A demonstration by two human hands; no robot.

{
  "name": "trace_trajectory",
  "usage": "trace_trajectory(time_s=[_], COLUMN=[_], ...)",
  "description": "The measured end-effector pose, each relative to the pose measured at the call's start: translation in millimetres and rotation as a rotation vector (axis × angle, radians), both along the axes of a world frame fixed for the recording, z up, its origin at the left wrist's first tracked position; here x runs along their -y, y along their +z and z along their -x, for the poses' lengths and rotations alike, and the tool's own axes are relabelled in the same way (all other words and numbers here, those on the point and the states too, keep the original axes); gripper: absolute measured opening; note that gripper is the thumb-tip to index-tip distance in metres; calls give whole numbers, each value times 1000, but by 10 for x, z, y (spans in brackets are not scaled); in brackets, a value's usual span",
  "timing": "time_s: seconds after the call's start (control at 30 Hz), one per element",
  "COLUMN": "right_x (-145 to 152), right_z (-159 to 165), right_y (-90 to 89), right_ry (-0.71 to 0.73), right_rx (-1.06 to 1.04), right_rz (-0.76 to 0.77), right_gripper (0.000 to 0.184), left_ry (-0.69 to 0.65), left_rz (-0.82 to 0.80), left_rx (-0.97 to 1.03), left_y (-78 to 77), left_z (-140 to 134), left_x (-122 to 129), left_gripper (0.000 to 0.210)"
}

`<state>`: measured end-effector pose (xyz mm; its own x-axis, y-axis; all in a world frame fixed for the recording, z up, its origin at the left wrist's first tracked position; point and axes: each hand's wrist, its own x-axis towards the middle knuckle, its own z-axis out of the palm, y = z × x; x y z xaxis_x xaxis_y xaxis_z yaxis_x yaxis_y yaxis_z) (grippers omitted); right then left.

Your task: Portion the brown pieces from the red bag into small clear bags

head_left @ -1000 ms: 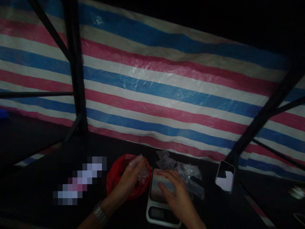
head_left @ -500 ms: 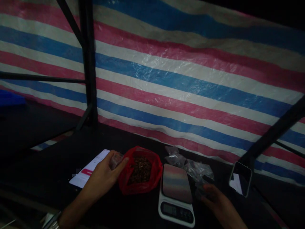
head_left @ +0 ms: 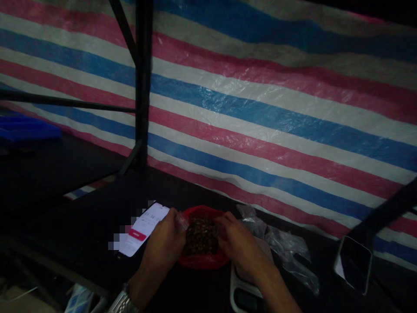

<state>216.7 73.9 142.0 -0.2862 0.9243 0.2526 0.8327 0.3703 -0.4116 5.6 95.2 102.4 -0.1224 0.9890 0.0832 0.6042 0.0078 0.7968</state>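
Note:
A red plastic bag (head_left: 205, 261) stands with its mouth open, filled with small brown pieces like seeds or beans (head_left: 200, 234). At its left rim my left hand (head_left: 164, 241) is closed on a small clear plastic bag (head_left: 182, 221). My right hand (head_left: 239, 239) reaches over the right rim with its fingers bent together; whatever they hold is hidden in the dark. Under my right forearm lies a white kitchen scale (head_left: 233, 291), partly covered by the arm.
Crumpled clear plastic bags (head_left: 288, 243) lie right of the scale. A lit phone (head_left: 138, 234) is left of my left hand; a dark-screened one (head_left: 355, 265) leans at the right. A black post (head_left: 143, 87) and striped sheet (head_left: 260, 108) stand behind. A blue tray (head_left: 29, 128) sits far left.
My right hand has moved left from the clear bags beside the scale, across the scale to the red bag. My left hand stays at the red bag's left rim. The view has shifted slightly left.

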Motion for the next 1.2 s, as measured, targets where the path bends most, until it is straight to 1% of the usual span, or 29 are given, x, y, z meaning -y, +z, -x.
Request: trace_trajectory(time_s=[0.07,0.1,0.2,0.3,0.37,0.43,0.53,0.63,0.73,0.8,0.9,1.03,1.1,1.17,1.2], right_x=[-111,-147,-199,-221,-238,-260,-295,-323,-332,-323,-286,-213,-175,-136,-118], right_z=[93,115,154,214,259,291,305,297,274,240,168,120,141,182,202], right_y=[-10,-32,-128,-226,-281,-327,-387,-443,-481,-470,-380,-219,-172,-149,-142], right_ry=[-21,-33,-46,-29,-16,-19,-48,-61,-52,-50,-35,95,148,152,146], right_rx=[139,168,154,98,42,-30,-163,-326,-507,-613,-731,-943,-971,-883,-817], right_rz=[23,31,41,62,73,78,88,115,166,199,221,251,270,251,215], right_gripper=[44,42,45,55,57,55,46,38,36,34,33,32,33,34,35], left_ry=[-6,-8,0,29,37,27,4,10,32,1,-98,-153,-172,-198,-213], left_rz=[8,9,-14,-31,-32,-35,-63,-159,-330,-431,-494,-502,-508,-514,-516], left_rx=[50,76,157,238,286,323,340,288,168,67,-68,-178,-216,-239,-245], left_y=[-32,-51,-91,-96,-97,-110,-151,-175,-149,-119,-101,-148,-172,-183,-185], left_z=[-22,-33,-55,-54,-47,-43,-51,-55,-24,11,46,-1,-58,-122,-154], left_x=[-4,-9,-37,-83,-113,-137,-155,-149,-121,-96,-67,-60,-59,-51,-44], left_gripper=[9,9,9,6,5,6,11,20,28,27,20,30,30,30,30])
